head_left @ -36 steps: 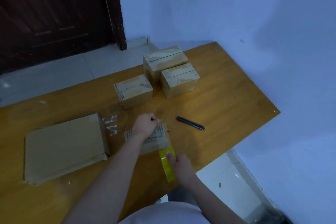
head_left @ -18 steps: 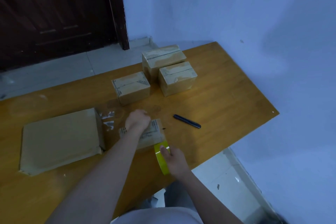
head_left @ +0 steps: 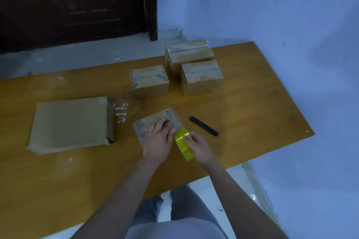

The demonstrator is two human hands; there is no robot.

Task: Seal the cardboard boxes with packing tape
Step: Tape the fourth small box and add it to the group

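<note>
On the near edge of the wooden table [head_left: 252,91], the head view shows a small flat box [head_left: 153,122] under the left hand [head_left: 158,139], whose straight fingers press on its top. Just beside it, at the box's near right corner, the right hand [head_left: 200,146] grips the yellow tape roll [head_left: 183,144], fingers curled round it. Box and roll touch; the box's long axis runs left to right, so the strip likely pulls toward the person. Three taped boxes [head_left: 201,75] stand well apart.
</note>
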